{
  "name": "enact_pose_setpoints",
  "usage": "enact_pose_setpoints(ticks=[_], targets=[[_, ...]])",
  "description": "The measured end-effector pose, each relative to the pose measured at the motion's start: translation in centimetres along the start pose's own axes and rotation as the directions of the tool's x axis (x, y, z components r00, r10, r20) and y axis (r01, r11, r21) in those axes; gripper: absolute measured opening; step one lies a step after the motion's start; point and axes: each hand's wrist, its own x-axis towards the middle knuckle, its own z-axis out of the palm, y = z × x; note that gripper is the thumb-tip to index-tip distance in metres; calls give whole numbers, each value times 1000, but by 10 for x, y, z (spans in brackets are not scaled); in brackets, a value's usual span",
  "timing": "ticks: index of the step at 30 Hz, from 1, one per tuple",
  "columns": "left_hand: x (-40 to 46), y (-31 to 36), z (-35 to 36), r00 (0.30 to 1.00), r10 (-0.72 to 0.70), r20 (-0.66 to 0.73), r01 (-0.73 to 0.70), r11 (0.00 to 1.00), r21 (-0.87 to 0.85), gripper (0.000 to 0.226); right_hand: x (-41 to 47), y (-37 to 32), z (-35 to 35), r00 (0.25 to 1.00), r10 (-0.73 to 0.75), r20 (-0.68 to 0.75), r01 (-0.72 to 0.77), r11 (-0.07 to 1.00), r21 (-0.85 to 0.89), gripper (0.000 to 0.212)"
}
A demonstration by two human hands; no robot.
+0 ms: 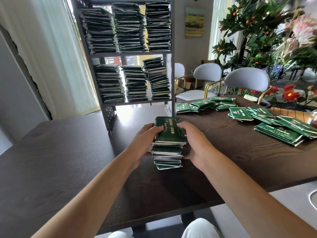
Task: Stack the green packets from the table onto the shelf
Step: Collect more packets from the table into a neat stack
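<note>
Item: one tall stack of green packets (169, 143), standing on the dark wooden table (72, 152) just in front of the grey metal shelf (109, 115), clasped from both sides, the left hand (145, 140) curled round its left edge and the right hand (193, 143) gripping its right edge with the thumb on the top packet. Loose green packets (257, 117) lay scattered across the table's far right. The shelf carried three packet piles on each of two tiers (130, 28); white chairs (247, 81) and flowering plants (267, 31) stood beyond.
</note>
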Motion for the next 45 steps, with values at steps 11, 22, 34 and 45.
enact_pose_setpoints(ticks=[11, 22, 34, 45], targets=[[-7, 10, -14, 993, 81, -91, -74, 994, 78, 36, 0, -1, 1, 996, -54, -67, 48, 994, -97, 32], [-30, 36, -1, 790, 588, -175, -388, 699, 600, 13, -5, -14, -9, 951, -290, -112, 258, 937, -235, 27], [-43, 72, 122, 814, 566, 131, -522, 613, 593, 19, 2, -42, -106, 817, -438, -375, 328, 888, -324, 22], [28, 37, 243, 800, 447, 401, -595, 502, 628, 33, 43, -42, -239, 683, -499, -533, 24, 745, -666, 20]])
